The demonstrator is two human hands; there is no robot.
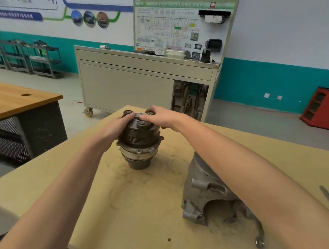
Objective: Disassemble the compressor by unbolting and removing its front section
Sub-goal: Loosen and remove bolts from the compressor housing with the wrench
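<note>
Workshop bench: I stand the compressor's front section (140, 140) upright on the cardboard-topped table (117, 217), narrow end down, well apart from the grey housing (204, 185), which lies on its side to my right with its open mouth towards me.
Left hand (119, 125): fingers curled round the upper left side of the dark ribbed drum, gripping it.
Right hand (161, 117): fingers bent over the top face, tips at a round cap on the far edge; whether they pinch it or only press, I cannot tell.
Step in hand, as I judge it: working the top piece loose from the drum.
Doing it well: the base is narrow, so the left hand's job is to brace against tipping; lift or twist straight along the axis, not sideways, so nothing binds.
Risk: the surfaces look oily, so fingers could slip.
Also on the table: a slim metal tool (327, 195) at the right edge.
</note>
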